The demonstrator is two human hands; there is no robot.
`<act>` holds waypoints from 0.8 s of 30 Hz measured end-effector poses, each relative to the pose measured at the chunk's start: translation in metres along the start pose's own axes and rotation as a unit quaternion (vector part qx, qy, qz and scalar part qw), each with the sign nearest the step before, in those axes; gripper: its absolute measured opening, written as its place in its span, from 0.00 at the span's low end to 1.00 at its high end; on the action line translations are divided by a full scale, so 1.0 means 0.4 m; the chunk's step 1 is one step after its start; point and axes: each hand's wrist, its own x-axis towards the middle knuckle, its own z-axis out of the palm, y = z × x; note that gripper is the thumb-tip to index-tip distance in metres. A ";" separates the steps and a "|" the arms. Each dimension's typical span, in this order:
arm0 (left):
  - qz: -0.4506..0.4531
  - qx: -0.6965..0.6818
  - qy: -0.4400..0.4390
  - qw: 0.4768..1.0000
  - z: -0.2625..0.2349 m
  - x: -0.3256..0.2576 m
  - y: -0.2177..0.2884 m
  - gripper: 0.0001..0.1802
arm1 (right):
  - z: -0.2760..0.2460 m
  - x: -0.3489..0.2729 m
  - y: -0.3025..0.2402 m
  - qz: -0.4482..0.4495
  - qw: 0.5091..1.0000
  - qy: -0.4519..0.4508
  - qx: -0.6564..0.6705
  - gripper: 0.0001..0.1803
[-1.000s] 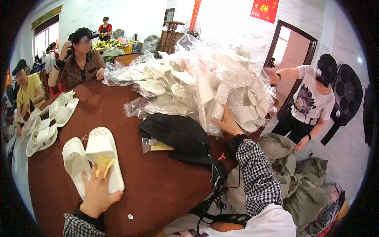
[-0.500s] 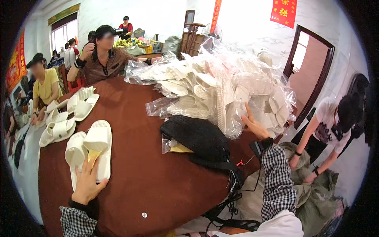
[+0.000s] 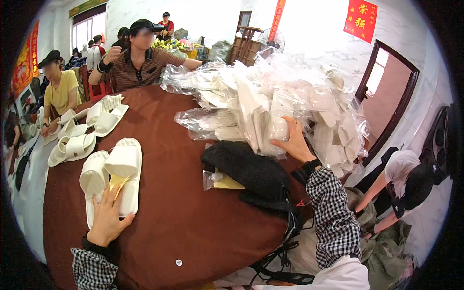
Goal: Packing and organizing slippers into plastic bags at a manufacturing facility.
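Note:
A pair of white slippers (image 3: 128,205) lies on the brown-covered table at left, one overlapping the other. My left hand (image 3: 107,217) rests over them, fingers stretched out and thumb apart near the sole's edge. A thin yellow slip (image 3: 117,181) sticks up at its fingertips, below the strap; whether it is gripped is hard to see. My right hand (image 3: 296,142) reaches into a heap of clear-bagged slippers (image 3: 232,118), thumb and fingers curved round the end of one bagged slipper (image 3: 278,129). Some of its fingers are hidden by plastic.
A black cap (image 3: 244,169) and a yellow card (image 3: 228,182) lie before the heap. More white slippers (image 3: 72,147) stand farther left. Two people sit across the brown table (image 3: 169,203); another bends over sacks (image 3: 386,249) at right. A small round disc (image 3: 179,262) lies near the front edge.
My right hand has moved left from the heap's right side, and its outstretched fingers have closed round a bagged slipper. My left hand stays at the slippers. The person at right bends lower.

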 end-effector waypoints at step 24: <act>0.228 -0.155 0.071 0.959 -0.107 0.039 0.246 0.39 | -0.010 0.166 -0.235 -0.279 0.891 -0.335 0.125 0.15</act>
